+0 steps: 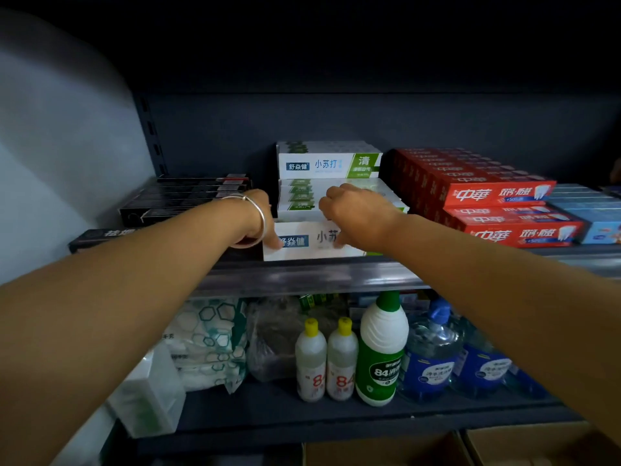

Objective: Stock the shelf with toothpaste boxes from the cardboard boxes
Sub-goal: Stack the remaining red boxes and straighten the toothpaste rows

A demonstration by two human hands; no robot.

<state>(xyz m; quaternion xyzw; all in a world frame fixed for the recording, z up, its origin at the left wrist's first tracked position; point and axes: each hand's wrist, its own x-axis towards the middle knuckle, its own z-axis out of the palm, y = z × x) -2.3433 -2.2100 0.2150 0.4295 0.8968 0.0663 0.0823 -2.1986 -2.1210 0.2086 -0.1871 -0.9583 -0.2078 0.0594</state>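
A white and green toothpaste box (304,242) lies at the front edge of the upper shelf (302,274). My left hand (260,213), with a silver bangle on the wrist, grips the box's left end, thumb on its front face. My right hand (353,210) curls over its right part, fingers on the front. Behind it rises a stack of the same white and green boxes (329,163), several high. The cardboard boxes (504,445) show only as open flaps at the bottom right.
Black toothpaste boxes (188,196) lie left of the stack, red ones (487,193) and blue ones (591,216) to the right. The lower shelf holds cotton pad packs (205,341), disinfectant bottles (379,348) and blue liquid bottles (433,351). A pale wall (60,163) bounds the left side.
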